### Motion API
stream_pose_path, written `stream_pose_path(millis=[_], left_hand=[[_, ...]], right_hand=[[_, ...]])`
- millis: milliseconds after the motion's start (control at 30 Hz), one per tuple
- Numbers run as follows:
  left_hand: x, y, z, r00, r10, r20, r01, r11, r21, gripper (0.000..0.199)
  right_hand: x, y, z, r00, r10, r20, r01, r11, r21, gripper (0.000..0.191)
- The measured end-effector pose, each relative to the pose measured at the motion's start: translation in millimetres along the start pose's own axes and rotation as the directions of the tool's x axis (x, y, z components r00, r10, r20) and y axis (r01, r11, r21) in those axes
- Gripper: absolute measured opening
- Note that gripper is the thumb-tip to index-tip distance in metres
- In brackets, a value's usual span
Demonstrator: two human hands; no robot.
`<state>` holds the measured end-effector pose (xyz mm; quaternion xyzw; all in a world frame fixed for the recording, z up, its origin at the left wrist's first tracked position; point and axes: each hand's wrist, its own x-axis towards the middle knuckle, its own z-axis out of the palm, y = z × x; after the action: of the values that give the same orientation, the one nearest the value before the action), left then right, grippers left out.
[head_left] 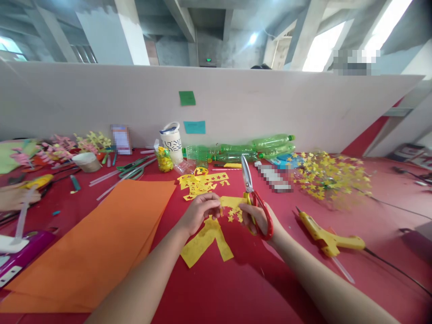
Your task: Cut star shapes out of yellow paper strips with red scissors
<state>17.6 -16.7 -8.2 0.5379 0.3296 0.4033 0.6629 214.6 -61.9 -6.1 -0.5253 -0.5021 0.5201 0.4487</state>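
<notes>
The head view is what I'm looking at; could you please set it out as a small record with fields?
Left hand: pinching a small yellow piece
Right hand: holding scissors, blades pointing away from the person
Between the hands: loose yellow stars
Beyond the hands: yellow scraps with star-shaped holes; green bottles
Left side: orange sheets; another person's hand at the edge
Right side: yellow glue gun; cluster of yellow stars
Surface: red table
Partition: green note above blue note
</notes>
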Motion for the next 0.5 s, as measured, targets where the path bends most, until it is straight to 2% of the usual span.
stream_pose_path(millis=[67,100,200,333,500], left_hand=[[1.9,-1.4,0.4,0.995,0.086,-0.053,-0.074,0.978,0.196,0.017],[3.2,-2.3,0.2,0.985,0.157,-0.077,-0.124,0.939,0.321,0.018],[6.0,-7.0,-0.3,0.947,0.321,-0.028,-0.232,0.739,0.633,0.019],[4.8,-17.2,2.4,0.961,0.247,0.126,-0.251,0.581,0.774,0.016],[3.8,-21.2,3.3,0.967,0.210,0.144,-0.236,0.530,0.815,0.008]], right_hand=[[0.9,0.1,-1.5,0.998,-0.030,-0.060,0.030,1.000,0.007,0.044],[1.2,-0.2,-2.2,0.996,-0.041,-0.078,0.044,0.999,0.030,0.044],[0.9,-2.1,-2.9,0.997,-0.055,-0.057,0.061,0.992,0.110,0.048],[-1.4,-5.2,0.1,0.998,-0.043,-0.040,0.048,0.993,0.110,0.048],[-3.5,-6.1,3.4,0.998,-0.035,-0.051,0.039,0.996,0.083,0.046]])
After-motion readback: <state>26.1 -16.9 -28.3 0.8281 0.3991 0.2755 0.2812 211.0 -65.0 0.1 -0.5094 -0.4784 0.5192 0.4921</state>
